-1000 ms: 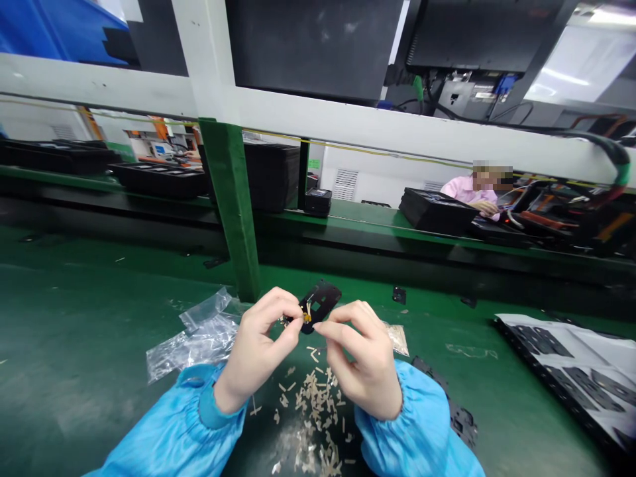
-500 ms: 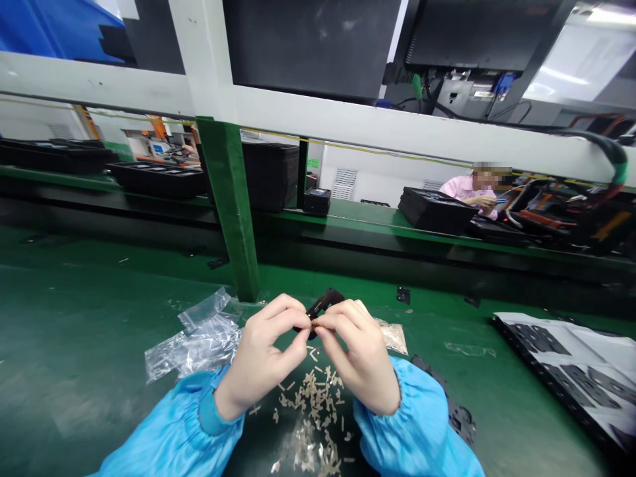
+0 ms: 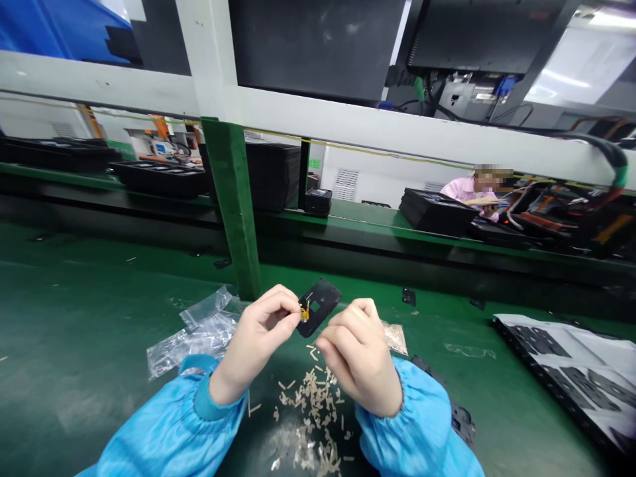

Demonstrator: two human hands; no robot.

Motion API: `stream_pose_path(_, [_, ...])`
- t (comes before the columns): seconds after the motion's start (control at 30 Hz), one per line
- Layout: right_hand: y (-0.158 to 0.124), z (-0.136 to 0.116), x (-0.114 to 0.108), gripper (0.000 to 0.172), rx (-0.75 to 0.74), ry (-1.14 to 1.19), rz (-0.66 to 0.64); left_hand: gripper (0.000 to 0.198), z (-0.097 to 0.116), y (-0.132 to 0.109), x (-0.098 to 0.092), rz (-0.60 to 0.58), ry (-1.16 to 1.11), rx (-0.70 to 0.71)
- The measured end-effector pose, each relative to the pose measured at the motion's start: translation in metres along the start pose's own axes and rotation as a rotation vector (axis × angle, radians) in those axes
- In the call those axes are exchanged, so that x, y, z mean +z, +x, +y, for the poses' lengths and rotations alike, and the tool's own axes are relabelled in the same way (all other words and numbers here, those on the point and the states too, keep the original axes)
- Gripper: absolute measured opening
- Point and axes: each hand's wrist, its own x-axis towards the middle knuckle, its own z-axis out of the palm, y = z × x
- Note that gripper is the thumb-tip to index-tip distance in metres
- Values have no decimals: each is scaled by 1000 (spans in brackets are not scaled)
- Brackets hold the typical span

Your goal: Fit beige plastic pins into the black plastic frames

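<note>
My left hand (image 3: 265, 331) pinches a thin black rectangular panel (image 3: 324, 301) by its left edge. The panel has a small square opening, and a yellow-orange flex strip (image 3: 305, 311) shows on it beside my fingertips. To the right of the panel and apart from it, my right hand (image 3: 360, 351) has thumb and fingers pressed together; whatever they may hold is hidden. Below and between my hands lies a scatter of small beige strips (image 3: 315, 397) on the green table (image 3: 99, 397).
Clear plastic bags (image 3: 199, 341) lie on the left. A bag of beige pieces (image 3: 396, 338) and a dark moulded part (image 3: 462, 424) sit by my right arm. A black tray (image 3: 556, 397) with flat parts stands far right. A green post (image 3: 231, 212) rises ahead; a person (image 3: 467, 189) works beyond.
My right hand has come away from the panel, moving slightly right and down. The panel is now turned with its broad face and orange strip showing, still in my left hand.
</note>
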Motion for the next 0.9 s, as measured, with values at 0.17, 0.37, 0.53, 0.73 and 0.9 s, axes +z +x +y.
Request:
stream_pose_path(0.17, [0, 1, 1, 22, -56, -46, 86, 15, 5, -1, 1, -91, -64, -34])
stream_pose_path(0.37, [3, -2, -1, 15, -67, -132, 155, 15, 11, -4, 1, -185, -106, -80])
stream_pose_path(0.53, [2, -1, -2, 15, -96, -109, 172, 15, 11, -3, 1, -210, -130, -99])
stream_pose_path(0.73, [0, 2, -1, 17, -29, -70, 160, 16, 5, 1, 2, -152, -147, -146])
stream_pose_path(0.9, [3, 1, 1, 16, -51, -140, 133, 15, 7, -1, 2, -179, -166, -151])
